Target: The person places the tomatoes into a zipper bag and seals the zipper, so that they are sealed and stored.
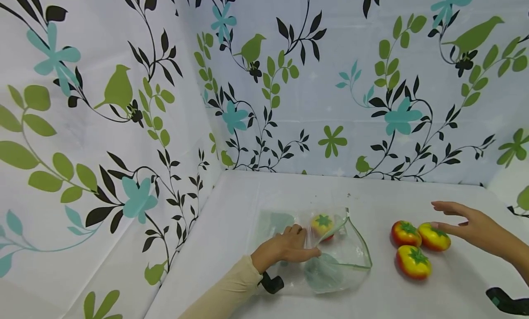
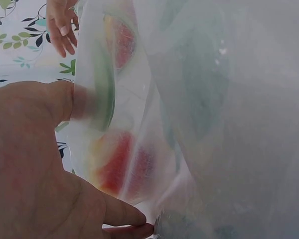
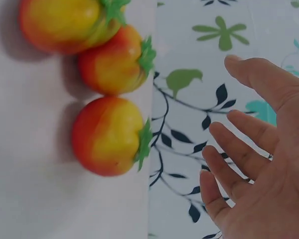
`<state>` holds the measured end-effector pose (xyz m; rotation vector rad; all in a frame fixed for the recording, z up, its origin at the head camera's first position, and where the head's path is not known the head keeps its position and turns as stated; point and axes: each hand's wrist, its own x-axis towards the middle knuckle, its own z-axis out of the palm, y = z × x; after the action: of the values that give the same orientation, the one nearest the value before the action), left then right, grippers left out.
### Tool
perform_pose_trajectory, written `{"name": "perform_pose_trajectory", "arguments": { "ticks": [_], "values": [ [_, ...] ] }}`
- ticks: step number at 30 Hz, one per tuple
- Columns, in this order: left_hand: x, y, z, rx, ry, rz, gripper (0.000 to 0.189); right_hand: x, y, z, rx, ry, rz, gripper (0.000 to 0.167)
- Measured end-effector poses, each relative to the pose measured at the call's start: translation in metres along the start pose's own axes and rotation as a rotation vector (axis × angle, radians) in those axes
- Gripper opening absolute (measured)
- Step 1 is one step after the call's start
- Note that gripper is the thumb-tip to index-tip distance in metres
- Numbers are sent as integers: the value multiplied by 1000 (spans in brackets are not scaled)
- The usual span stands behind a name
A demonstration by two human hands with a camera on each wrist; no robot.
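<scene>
Left hand (image 1: 285,250): thumb spread from loosely bent fingers, touching the bag.
Clear bag (image 1: 326,268): on the table (image 1: 231,209), nearer its left edge, mouth gaping rightward.
Bagged fruit (image 1: 322,223): inside, toward the back edge.
Three fruits (image 1: 414,264): clustered, toward the right edge.
Right hand (image 1: 475,229): released, fingers apart, near the fruits.

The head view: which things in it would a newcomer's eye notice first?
Probably the three glossy red-and-yellow fruits, on the white table near the right hand. Next comes the translucent bag at the left hand, with a similar fruit showing through it. Behind stands a bird-and-leaf backdrop.
</scene>
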<state>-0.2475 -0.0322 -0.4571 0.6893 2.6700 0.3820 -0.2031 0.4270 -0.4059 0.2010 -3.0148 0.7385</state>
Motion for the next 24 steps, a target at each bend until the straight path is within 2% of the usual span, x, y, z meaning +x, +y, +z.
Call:
{"name": "perform_pose_trajectory", "arguments": {
  "ticks": [5,12,18,24],
  "values": [
    [0,0,0,1,-4,3,90,-2,26,2,33,-61,63,78],
    [-1,-1,0,-2,6,-1,88,0,57,6,94,-207,155,90],
    [0,-1,0,6,1,-2,89,1,71,12,151,-301,175,91],
    [0,-1,1,5,2,-8,89,3,82,17,132,-318,179,92]
  ]
}}
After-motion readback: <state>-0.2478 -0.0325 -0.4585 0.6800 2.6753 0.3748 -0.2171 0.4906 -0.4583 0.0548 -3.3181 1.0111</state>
